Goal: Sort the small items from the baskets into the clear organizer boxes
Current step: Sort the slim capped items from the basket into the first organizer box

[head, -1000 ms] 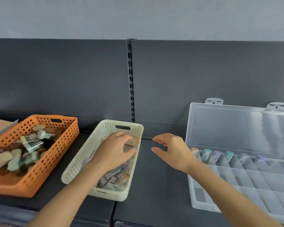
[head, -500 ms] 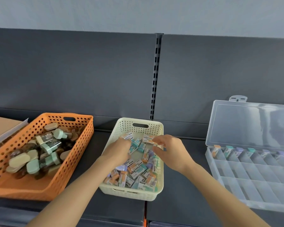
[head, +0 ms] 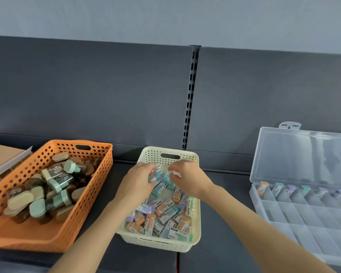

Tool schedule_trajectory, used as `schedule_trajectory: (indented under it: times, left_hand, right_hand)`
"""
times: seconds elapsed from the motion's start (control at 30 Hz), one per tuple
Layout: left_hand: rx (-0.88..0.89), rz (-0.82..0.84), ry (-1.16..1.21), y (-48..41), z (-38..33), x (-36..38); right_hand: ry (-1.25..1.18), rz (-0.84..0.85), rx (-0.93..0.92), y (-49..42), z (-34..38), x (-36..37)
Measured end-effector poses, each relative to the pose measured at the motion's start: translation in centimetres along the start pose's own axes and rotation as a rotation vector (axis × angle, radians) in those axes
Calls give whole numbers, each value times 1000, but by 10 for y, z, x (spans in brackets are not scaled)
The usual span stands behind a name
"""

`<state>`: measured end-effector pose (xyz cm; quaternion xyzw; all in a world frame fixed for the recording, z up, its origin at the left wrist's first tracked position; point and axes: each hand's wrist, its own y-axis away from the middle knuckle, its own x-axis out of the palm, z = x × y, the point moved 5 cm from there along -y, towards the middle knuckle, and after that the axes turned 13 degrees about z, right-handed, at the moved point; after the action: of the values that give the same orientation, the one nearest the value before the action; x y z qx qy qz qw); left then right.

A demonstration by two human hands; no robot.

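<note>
Taking the cream basket (head: pixel 196 229) as the middle of the dial, an orange basket (head: pixel 98 186) sits at 9 o'clock, heaped with larger beige, brown and mint-capped items (head: pixel 53 186). Past it, at about 10 o'clock, the corner of a cardboard box (head: pixel 0 156) shows. At 3 o'clock, well apart from the cream basket, lies the clear organizer box (head: pixel 253 196), with its lid (head: pixel 303 154) standing open against the back panel. Each compartment of its far row holds one packet, the nearest of them orange (head: pixel 262 187) and teal (head: pixel 278 189). The nearer rows are bare. Nothing stands between the cream basket and the organizer.

The small packets (head: pixel 165 211) fill the cream basket, in orange, teal and purple. Both hands reach into its far end, toward 12 o'clock. The left hand (head: pixel 139 181) has its fingers curled round a teal packet (head: pixel 155 177) at the top of the pile. The right hand (head: pixel 188 179) is just beside it at 3 o'clock, and its thumb and fingertips pinch a pale packet (head: pixel 175 173). Blur hides whether either packet is lifted clear of the heap.

All this rests on a dark grey shelf (head: pixel 224 186). Behind it rises a dark back panel (head: pixel 87 91) with a slotted upright (head: pixel 189 107), and a pale grey-blue wall (head: pixel 165 16) above.
</note>
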<state>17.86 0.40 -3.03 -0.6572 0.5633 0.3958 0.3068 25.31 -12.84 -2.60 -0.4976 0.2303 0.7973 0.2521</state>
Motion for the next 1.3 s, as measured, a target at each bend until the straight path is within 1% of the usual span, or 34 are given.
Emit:
schedule_trajectory:
  times: [0.13, 0.2, 0.3, 0.43, 0.57, 0.6, 0.67, 0.8, 0.87, 0.93, 1.07, 1.2, 1.3]
  left_hand:
    - [20, -49, 68, 4, 5, -2]
    - [17, -72, 97, 6, 6, -3]
    - [19, -92, 111, 7, 4, -4]
    - [23, -88, 119, 7, 5, -4]
    - [14, -85, 119, 7, 5, -2]
    - [14, -86, 127, 7, 4, -2]
    - [24, -91, 151, 8, 3, -3]
    - [67, -101, 204, 8, -5, -4]
    - [97, -109, 229, 8, -14, -4]
    - [121, -109, 251, 7, -26, -2]
    - [173, -87, 248, 4, -58, 5]
    - [220, -66, 261, 2, -97, 17]
    - [235, -52, 276, -2, -127, 32]
  right_hand:
    - [357, 236, 55, -31, 2, 24]
    - [455, 312, 62, -38, 4, 30]
    - [483, 339, 40, -45, 7, 30]
    - [525, 310, 32, -50, 9, 23]
    - [434, 304, 43, -49, 6, 18]
    - [401, 278, 26, -48, 5, 18]
    - [203, 182, 35, -44, 2, 13]
    - [-229, -161, 102, -22, -6, -13]
    - [-399, -247, 116, -3, -8, -23]
    - [-507, -284, 157, 16, -15, -25]
    - [-567, -369, 215, 52, -35, -26]
    - [-535, -440, 280, 85, -63, -38]
    - [-594, -515, 270, 113, -89, -48]
